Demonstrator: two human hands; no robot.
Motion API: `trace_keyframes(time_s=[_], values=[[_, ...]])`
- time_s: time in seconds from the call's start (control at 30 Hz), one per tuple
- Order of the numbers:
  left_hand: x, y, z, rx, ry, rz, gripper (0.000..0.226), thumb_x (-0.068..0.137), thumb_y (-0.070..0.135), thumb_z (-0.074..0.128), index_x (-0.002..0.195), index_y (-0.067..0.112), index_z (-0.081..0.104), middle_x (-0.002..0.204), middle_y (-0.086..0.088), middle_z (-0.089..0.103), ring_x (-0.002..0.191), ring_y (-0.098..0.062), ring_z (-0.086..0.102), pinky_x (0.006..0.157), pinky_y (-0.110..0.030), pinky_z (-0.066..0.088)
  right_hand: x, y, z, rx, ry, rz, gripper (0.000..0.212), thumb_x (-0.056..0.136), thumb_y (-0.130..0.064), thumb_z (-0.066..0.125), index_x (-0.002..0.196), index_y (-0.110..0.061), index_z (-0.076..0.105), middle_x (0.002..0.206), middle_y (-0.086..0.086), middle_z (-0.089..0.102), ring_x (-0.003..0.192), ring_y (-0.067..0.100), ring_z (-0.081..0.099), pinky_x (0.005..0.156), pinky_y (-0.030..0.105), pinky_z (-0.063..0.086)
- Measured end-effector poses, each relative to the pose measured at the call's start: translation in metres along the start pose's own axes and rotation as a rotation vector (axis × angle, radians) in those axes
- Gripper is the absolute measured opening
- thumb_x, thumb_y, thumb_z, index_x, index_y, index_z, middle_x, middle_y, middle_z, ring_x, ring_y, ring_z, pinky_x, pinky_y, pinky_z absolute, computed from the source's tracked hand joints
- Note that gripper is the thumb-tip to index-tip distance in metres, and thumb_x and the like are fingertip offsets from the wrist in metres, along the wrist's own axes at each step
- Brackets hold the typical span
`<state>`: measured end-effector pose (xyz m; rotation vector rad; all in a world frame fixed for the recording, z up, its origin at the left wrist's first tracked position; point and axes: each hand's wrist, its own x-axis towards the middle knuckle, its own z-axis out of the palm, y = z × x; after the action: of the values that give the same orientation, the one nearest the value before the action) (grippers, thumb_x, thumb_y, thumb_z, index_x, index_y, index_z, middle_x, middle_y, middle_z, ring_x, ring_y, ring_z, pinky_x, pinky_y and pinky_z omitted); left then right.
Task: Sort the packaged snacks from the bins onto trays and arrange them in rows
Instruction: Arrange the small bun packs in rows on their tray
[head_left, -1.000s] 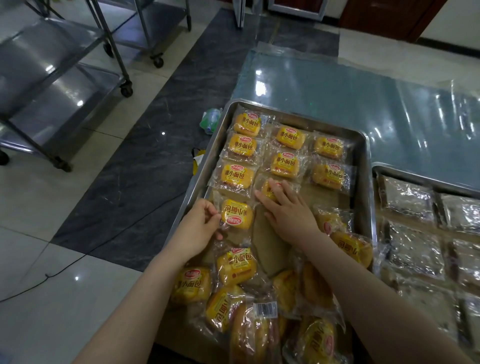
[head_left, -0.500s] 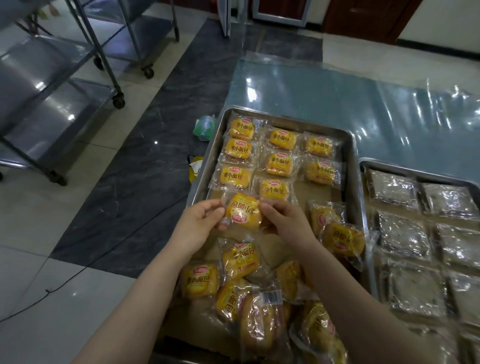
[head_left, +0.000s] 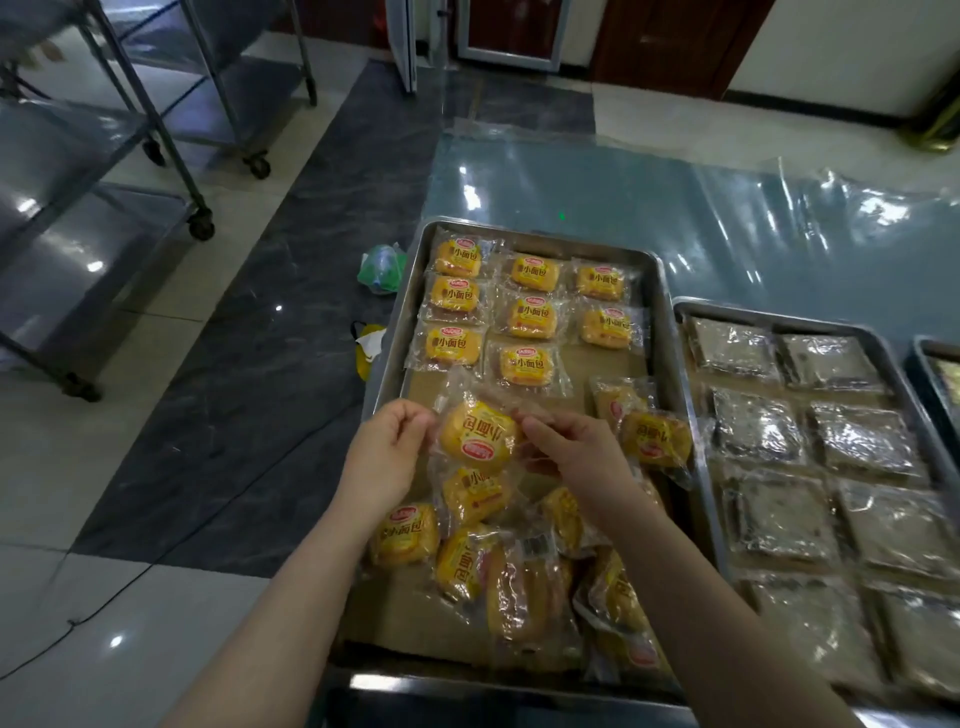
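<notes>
Held packet: a yellow bread packet (head_left: 478, 434) is held above the middle of the steel tray (head_left: 670, 312), its print upside down to the camera.
Left hand (head_left: 387, 452): the packet's left wrapper edge is pinched between thumb and fingers.
Right hand (head_left: 576, 447): the right wrapper edge is pinched in the same narrow way.
Tray, far end: eight arranged packets (head_left: 527, 364) are laid flat in three columns; three are set along the left edge, three down the middle, two along the right edge.
Tray, near end: a loose heap of packets (head_left: 498, 566) is piled at odd angles, some overlapping; two more (head_left: 654, 439) lie against the right edge.
Tray lining: brown paper (head_left: 582, 361) is seen bare under the third place of the right column and in a strip ahead of the left column.
Second tray (head_left: 691, 332): set just beside the first tray's right edge; silvery wrapped packets (head_left: 753, 431) are laid in it in rows, their contents unclear.
Third tray (head_left: 922, 358): only a corner is seen at the far right.
Table surface (head_left: 623, 192): covered with clear plastic film, bare beyond the trays' far edges.
Floor on the left: a green bag (head_left: 382, 267), a yellow scrap (head_left: 366, 345) and wheeled steel racks (head_left: 104, 171) are seen.
</notes>
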<state>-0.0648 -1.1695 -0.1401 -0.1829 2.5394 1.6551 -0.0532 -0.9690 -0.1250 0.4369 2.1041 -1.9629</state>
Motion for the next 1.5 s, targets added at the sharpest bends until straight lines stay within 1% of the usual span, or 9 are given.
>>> trace_keyframes(time_s=[0.2, 0.33, 0.47, 0.57, 0.7, 0.87, 1.13, 1.3, 1.5], values=[[0.005, 0.0, -0.012, 0.106, 0.168, 0.038, 0.019, 0.097, 0.023, 0.042, 0.083, 0.028, 0.054, 0.078, 0.007, 0.06, 0.073, -0.007, 0.057, 0.06, -0.028, 0.043, -0.013, -0.004, 0.004, -0.191, 0.009, -0.099, 0.014, 0.083, -0.024, 0.071, 0.072, -0.031, 0.075, 0.072, 0.0, 0.072, 0.066, 0.014, 0.066, 0.068, 0.033, 0.057], [0.001, 0.002, -0.015, -0.061, 0.169, -0.016, 0.02, 0.097, 0.026, 0.045, 0.082, 0.024, 0.059, 0.064, 0.006, 0.062, 0.061, -0.005, 0.058, 0.059, -0.026, 0.043, -0.017, -0.004, 0.017, -0.04, 0.006, -0.094, 0.02, 0.089, -0.014, 0.065, 0.072, -0.021, 0.071, 0.074, 0.006, 0.072, 0.07, 0.018, 0.069, 0.065, 0.03, 0.058], [-0.011, 0.01, -0.013, -0.678, -0.009, -0.314, 0.033, 0.094, 0.042, 0.047, 0.097, 0.014, 0.065, 0.081, 0.0, 0.069, 0.073, -0.013, 0.065, 0.067, -0.028, 0.053, -0.02, -0.001, 0.027, 0.198, 0.056, -0.046, 0.011, 0.09, -0.004, 0.06, 0.085, -0.011, 0.066, 0.076, 0.004, 0.07, 0.073, 0.019, 0.069, 0.068, 0.028, 0.055], [-0.017, 0.008, -0.003, -0.635, -0.221, -0.32, 0.034, 0.09, 0.038, 0.053, 0.11, 0.012, 0.063, 0.099, -0.005, 0.072, 0.09, -0.021, 0.069, 0.07, -0.029, 0.055, -0.018, 0.001, 0.036, 0.186, 0.01, -0.046, 0.013, 0.088, 0.001, 0.06, 0.085, -0.012, 0.061, 0.073, 0.002, 0.067, 0.071, 0.018, 0.067, 0.07, 0.031, 0.056], [-0.013, 0.003, 0.001, -0.593, -0.143, -0.308, 0.028, 0.088, 0.033, 0.059, 0.113, 0.021, 0.06, 0.097, 0.0, 0.072, 0.086, -0.018, 0.07, 0.071, -0.032, 0.054, -0.013, 0.006, 0.036, -0.103, -0.064, -0.008, 0.014, 0.083, -0.007, 0.069, 0.088, -0.018, 0.062, 0.078, 0.0, 0.072, 0.075, 0.019, 0.07, 0.072, 0.033, 0.058], [0.019, -0.007, -0.013, -0.103, -0.073, -0.086, 0.032, 0.087, 0.025, 0.064, 0.117, 0.032, 0.06, 0.1, 0.011, 0.067, 0.084, -0.002, 0.063, 0.069, -0.019, 0.046, -0.003, 0.018, 0.013, -0.271, 0.071, 0.034, 0.014, 0.084, -0.021, 0.07, 0.093, -0.028, 0.062, 0.084, -0.005, 0.071, 0.073, 0.008, 0.069, 0.071, 0.033, 0.058], [0.08, -0.007, 0.002, 0.504, -0.218, 0.075, 0.056, 0.079, 0.024, 0.074, 0.128, 0.023, 0.047, 0.124, 0.0, 0.059, 0.107, -0.017, 0.057, 0.089, -0.037, 0.049, 0.014, 0.025, -0.033, -0.498, 0.277, -0.019, 0.016, 0.09, -0.02, 0.063, 0.099, -0.032, 0.06, 0.09, -0.019, 0.061, 0.082, -0.005, 0.056, 0.059, 0.01, 0.04], [0.078, -0.019, 0.029, 0.859, 0.05, 0.393, 0.061, 0.08, 0.028, 0.07, 0.134, 0.022, 0.043, 0.145, -0.007, 0.037, 0.134, -0.026, 0.033, 0.111, -0.046, 0.023, 0.023, 0.02, -0.063, -0.805, 0.479, -0.205, 0.015, 0.09, -0.013, 0.061, 0.1, -0.021, 0.067, 0.101, -0.007, 0.061, 0.097, 0.014, 0.053, 0.074, 0.025, 0.041], [0.076, -0.034, 0.055, 0.923, -0.194, 0.374, 0.058, 0.095, 0.048, 0.036, 0.147, 0.036, 0.013, 0.157, -0.004, 0.0, 0.143, -0.021, -0.007, 0.113, -0.043, -0.007, 0.044, 0.019, -0.076, -1.029, 0.451, -0.27, 0.016, 0.091, -0.017, 0.059, 0.103, -0.016, 0.07, 0.11, 0.001, 0.061, 0.106, 0.022, 0.05, 0.078, 0.029, 0.038]])
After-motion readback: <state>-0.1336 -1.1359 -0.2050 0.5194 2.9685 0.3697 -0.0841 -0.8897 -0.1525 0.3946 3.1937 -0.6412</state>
